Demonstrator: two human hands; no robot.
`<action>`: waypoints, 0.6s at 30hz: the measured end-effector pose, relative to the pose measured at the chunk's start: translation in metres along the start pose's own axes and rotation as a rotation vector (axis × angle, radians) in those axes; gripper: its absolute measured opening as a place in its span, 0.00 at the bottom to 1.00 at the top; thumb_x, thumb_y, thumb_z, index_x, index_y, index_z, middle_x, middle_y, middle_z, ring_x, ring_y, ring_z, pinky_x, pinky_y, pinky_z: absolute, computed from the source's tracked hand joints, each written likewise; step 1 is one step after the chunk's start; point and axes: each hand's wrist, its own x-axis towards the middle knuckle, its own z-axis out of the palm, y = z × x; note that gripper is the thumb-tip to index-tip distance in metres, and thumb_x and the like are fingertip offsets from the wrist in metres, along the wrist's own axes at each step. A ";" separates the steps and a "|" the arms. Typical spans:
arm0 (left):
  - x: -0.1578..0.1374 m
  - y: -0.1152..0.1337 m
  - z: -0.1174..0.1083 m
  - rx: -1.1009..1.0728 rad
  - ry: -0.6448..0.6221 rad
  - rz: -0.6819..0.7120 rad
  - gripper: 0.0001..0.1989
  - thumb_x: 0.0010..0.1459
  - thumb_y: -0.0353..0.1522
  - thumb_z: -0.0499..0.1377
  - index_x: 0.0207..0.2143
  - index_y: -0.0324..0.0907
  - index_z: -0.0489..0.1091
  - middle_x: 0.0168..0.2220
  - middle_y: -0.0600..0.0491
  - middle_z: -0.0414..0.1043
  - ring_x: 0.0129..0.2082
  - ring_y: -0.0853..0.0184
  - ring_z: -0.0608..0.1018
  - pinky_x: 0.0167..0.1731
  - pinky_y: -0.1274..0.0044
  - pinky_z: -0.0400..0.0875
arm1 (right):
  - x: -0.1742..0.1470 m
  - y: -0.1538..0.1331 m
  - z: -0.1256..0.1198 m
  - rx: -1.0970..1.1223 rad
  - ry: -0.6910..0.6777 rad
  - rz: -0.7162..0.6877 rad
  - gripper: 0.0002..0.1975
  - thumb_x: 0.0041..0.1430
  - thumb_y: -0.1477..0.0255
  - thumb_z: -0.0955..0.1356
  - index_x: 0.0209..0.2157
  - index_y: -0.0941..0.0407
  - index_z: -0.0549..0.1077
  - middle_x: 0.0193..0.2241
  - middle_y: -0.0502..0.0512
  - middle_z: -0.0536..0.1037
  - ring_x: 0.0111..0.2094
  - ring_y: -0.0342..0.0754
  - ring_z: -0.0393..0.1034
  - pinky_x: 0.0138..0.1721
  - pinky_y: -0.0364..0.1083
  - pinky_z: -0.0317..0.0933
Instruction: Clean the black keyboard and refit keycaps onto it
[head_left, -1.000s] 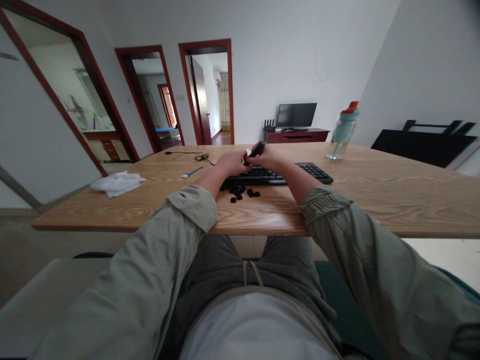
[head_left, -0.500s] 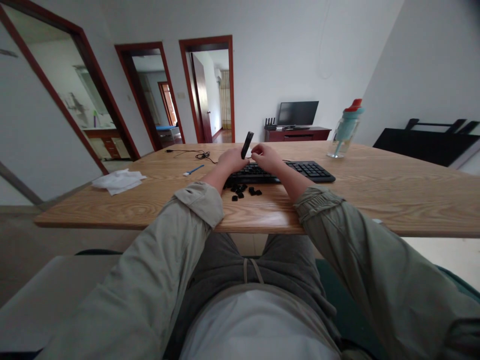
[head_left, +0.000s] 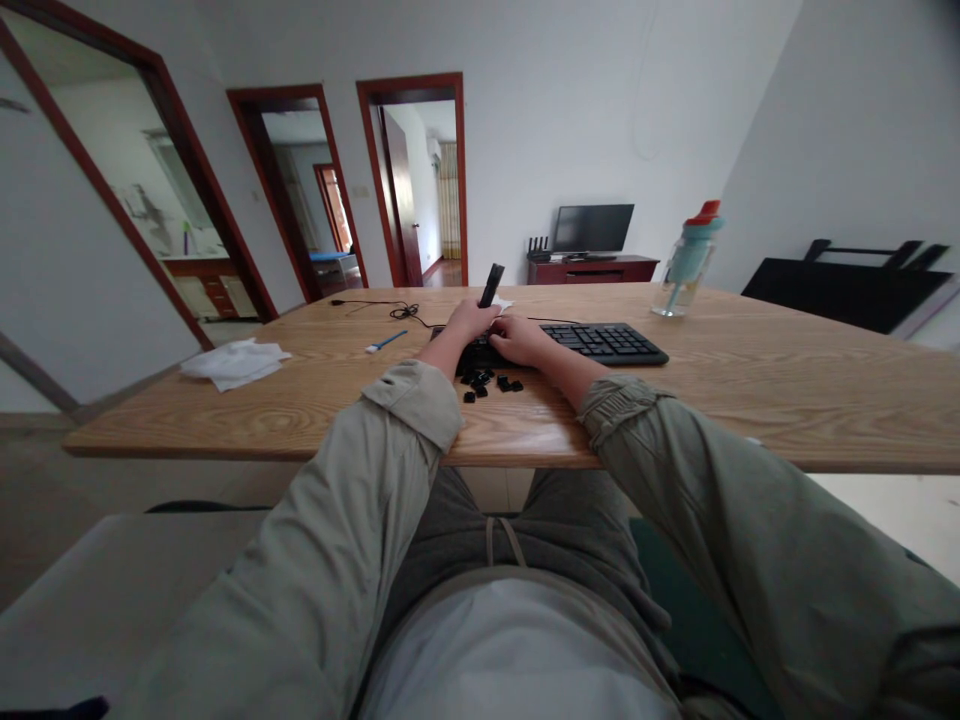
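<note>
A black keyboard (head_left: pixel 611 343) lies on the wooden table in front of me. My left hand (head_left: pixel 471 322) is closed round a slim black stick-like tool (head_left: pixel 492 285), which stands up above the fist, tilted a little to the right. Over the keyboard's left part rests my right hand (head_left: pixel 517 340), its fingers bent together and pointing down at the keys; whatever they pinch is hidden. Several loose black keycaps (head_left: pixel 481 382) lie in front of the keyboard's near edge, below both hands.
A white cloth or tissue (head_left: pixel 236 362) lies at the left, with a small blue-handled brush (head_left: pixel 386 342) closer in. Behind it runs the coiled black cable (head_left: pixel 405 311). A water bottle with a red lid (head_left: pixel 686 260) stands at the back right. Something white (head_left: pixel 502 303) shows behind my hands.
My right hand has moved down and left, from above the keyboard onto its keys. My left hand has shifted slightly, still with the black tool in it.
</note>
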 end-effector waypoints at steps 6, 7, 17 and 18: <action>0.007 0.002 0.013 -0.112 0.113 0.014 0.16 0.58 0.41 0.58 0.31 0.36 0.75 0.34 0.43 0.78 0.39 0.57 0.78 0.40 0.73 0.68 | 0.000 0.001 0.004 -0.023 0.073 -0.066 0.15 0.59 0.66 0.64 0.41 0.60 0.77 0.43 0.64 0.79 0.42 0.54 0.72 0.46 0.49 0.63; 0.008 0.000 0.014 -0.133 0.142 0.010 0.16 0.58 0.42 0.58 0.31 0.37 0.75 0.33 0.43 0.77 0.39 0.57 0.78 0.40 0.74 0.68 | 0.000 0.001 0.004 -0.026 0.075 -0.079 0.15 0.59 0.66 0.64 0.41 0.60 0.77 0.42 0.64 0.79 0.42 0.54 0.72 0.46 0.49 0.62; -0.002 -0.006 0.014 -0.478 0.173 -0.049 0.22 0.59 0.44 0.59 0.19 0.40 0.64 0.18 0.56 0.63 0.21 0.70 0.66 0.26 0.78 0.60 | -0.004 0.000 0.004 -0.055 0.096 -0.142 0.18 0.62 0.61 0.63 0.41 0.58 0.79 0.42 0.64 0.79 0.47 0.55 0.71 0.50 0.50 0.60; -0.001 -0.007 0.015 -0.490 0.175 -0.050 0.22 0.60 0.45 0.59 0.19 0.41 0.64 0.18 0.56 0.62 0.20 0.71 0.65 0.25 0.78 0.59 | -0.003 0.000 0.004 -0.053 0.093 -0.146 0.18 0.62 0.61 0.64 0.42 0.58 0.79 0.42 0.64 0.79 0.47 0.55 0.70 0.51 0.50 0.60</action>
